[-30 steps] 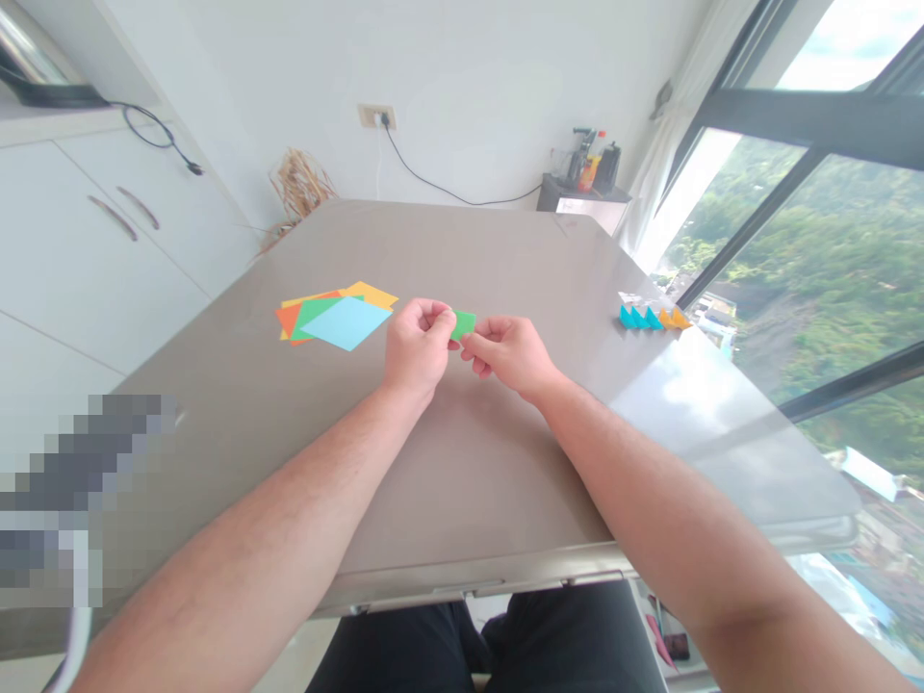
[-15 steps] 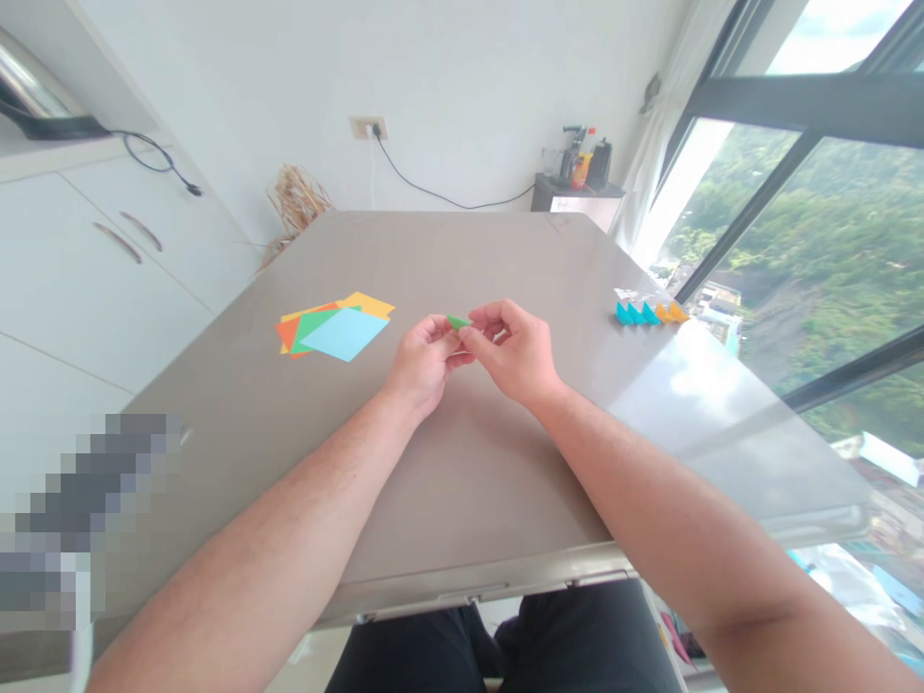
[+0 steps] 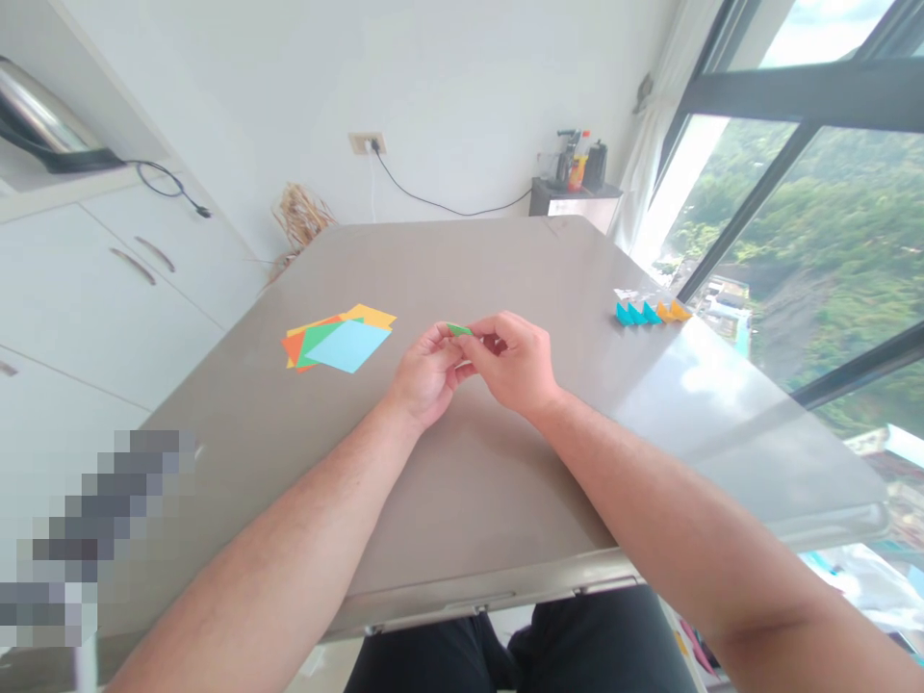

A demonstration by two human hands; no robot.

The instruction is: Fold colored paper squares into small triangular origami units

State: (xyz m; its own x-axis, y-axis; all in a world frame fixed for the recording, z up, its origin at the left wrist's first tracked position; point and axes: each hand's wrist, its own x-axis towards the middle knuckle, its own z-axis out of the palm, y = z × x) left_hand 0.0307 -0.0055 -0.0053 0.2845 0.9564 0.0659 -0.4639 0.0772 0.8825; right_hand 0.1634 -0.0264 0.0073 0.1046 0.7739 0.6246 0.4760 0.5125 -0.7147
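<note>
A small folded piece of green paper (image 3: 458,329) is pinched between my two hands above the middle of the table. My left hand (image 3: 427,375) is closed on its left side, thumb on the near face. From the right, my right hand (image 3: 516,358) grips it with thumb and fingertips. Fingers cover most of the paper, so its full shape is hidden. Left of my hands lie several loose coloured sheets (image 3: 350,346), overlapping, with light blue on top and green, orange and yellow beneath. A row of folded paper pieces (image 3: 650,313), blue and orange, stands at the right.
The grey table (image 3: 462,265) reaches toward the white wall. Beyond its far right corner is a small cabinet (image 3: 577,197) with bottles on it. A large window (image 3: 815,221) runs along the right. A kettle (image 3: 58,115) stands on the left counter.
My view has shifted slightly, so things on the left sit a little lower and further right. Both hands still hold the green paper, with fingers only slightly moved.
</note>
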